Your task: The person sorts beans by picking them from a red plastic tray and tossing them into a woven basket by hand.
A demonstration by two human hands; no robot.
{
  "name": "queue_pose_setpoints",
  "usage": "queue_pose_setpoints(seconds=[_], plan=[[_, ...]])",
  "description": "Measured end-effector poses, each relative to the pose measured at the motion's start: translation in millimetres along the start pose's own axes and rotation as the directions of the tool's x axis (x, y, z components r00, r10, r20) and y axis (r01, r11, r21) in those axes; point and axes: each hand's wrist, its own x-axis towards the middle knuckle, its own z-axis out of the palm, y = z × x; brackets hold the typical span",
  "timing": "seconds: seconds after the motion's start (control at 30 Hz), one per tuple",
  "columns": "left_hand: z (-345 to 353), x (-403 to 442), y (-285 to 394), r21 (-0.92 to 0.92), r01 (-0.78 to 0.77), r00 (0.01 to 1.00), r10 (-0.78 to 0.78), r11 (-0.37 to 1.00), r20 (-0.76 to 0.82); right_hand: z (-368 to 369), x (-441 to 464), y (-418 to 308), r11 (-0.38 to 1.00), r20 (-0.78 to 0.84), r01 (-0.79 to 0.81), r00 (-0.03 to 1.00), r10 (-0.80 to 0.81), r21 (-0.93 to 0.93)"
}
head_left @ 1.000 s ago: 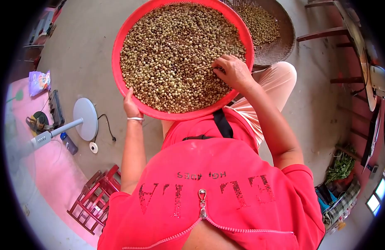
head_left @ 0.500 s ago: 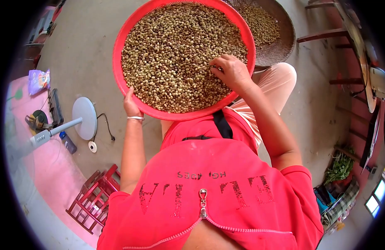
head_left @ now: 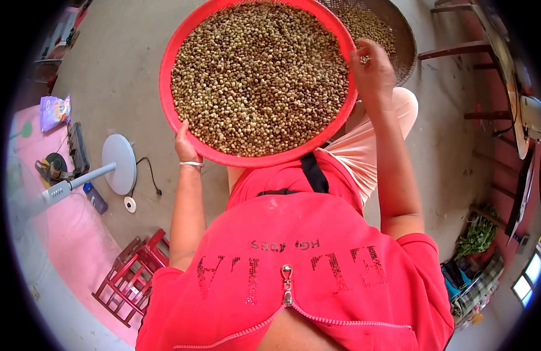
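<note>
A round red tray [head_left: 185, 138] full of small round greenish-brown beans [head_left: 259, 76] rests at my lap, tilted a little towards me. My left hand [head_left: 187, 146] grips its lower left rim, the thumb over the edge. At the right rim, my right hand [head_left: 374, 70] is raised with the fingers curled together; whatever is between the fingertips, if anything, is too small to make out. Beyond that hand, a dark woven basket [head_left: 406, 52] holds more beans [head_left: 370, 29], paler ones, and is partly hidden by the tray and my hand.
To the left stand a fan with a round grey base [head_left: 119, 164], a dark bottle [head_left: 95, 198] and a red wooden chair [head_left: 133, 281]. A purple packet [head_left: 54, 113] lies further up. Wooden furniture legs [head_left: 457, 50] are at the right, above leafy greens [head_left: 477, 234].
My right hand has left the beans and moved up and right, past the tray's rim towards the woven basket. My left hand stays on the rim.
</note>
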Motion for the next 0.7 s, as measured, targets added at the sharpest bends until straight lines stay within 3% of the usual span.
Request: queue_pose_setpoints(seconds=[0.07,0.13,0.2,0.27,0.4,0.47,0.53,0.57,0.6,0.67,0.7], plan=[[-0.4,1.0,-0.5,-0.015,0.01,1.0,-0.009,1.0,0.027,11.2,-20.3,1.6,0.984,0.251,0.145,0.954,-0.166,0.101],[2.0,-2.3,3.5,-0.009,0.026,0.999,-0.026,1.0,0.022,15.6,-46.3,-25.2,0.961,0.491,0.273,0.831,-0.261,0.048],[0.5,-0.7,1.8,-0.013,0.023,1.0,-0.023,1.0,0.017,28.7,-64.2,-32.5,0.927,0.525,0.367,0.775,-0.352,0.079],[-1.3,-0.5,2.8,-0.011,0.017,1.0,-0.017,1.0,0.01,38.0,-66.8,-32.8,0.942,0.583,0.331,0.754,-0.303,0.062],[4.9,-3.7,3.8,0.008,0.009,1.0,-0.009,1.0,0.009,36.3,-62.5,-27.5,0.94,0.557,0.335,0.768,-0.315,0.07],[6.6,-7.0,6.7,0.02,0.003,1.0,-0.003,1.0,0.015,31.9,-55.7,-23.9,0.936,0.453,0.309,0.82,-0.351,0.167],[3.4,-5.2,4.8,0.013,0.0,1.0,0.0,1.0,0.02,29.1,-30.6,-8.8,0.945,0.088,0.266,0.954,-0.286,0.193],[3.7,-5.8,4.0,0.004,0.007,1.0,-0.007,1.0,0.003,20.0,-17.4,-10.3,0.962,-0.065,0.171,0.985,-0.161,0.212],[2.9,-5.3,2.7,-0.005,0.013,1.0,-0.013,1.0,-0.01,5.8,-8.7,-16.2,0.987,-0.089,0.004,0.996,0.01,0.161],[2.3,-2.2,2.3,-0.007,0.018,1.0,-0.018,1.0,0.001,1.4,-2.8,-14.7,1.0,-0.062,0.012,0.998,-0.012,-0.001],[1.1,-1.3,2.2,-0.008,0.026,0.999,-0.026,1.0,0.019,5.3,-8.9,-11.1,0.994,0.075,0.107,0.991,-0.107,0.013]])
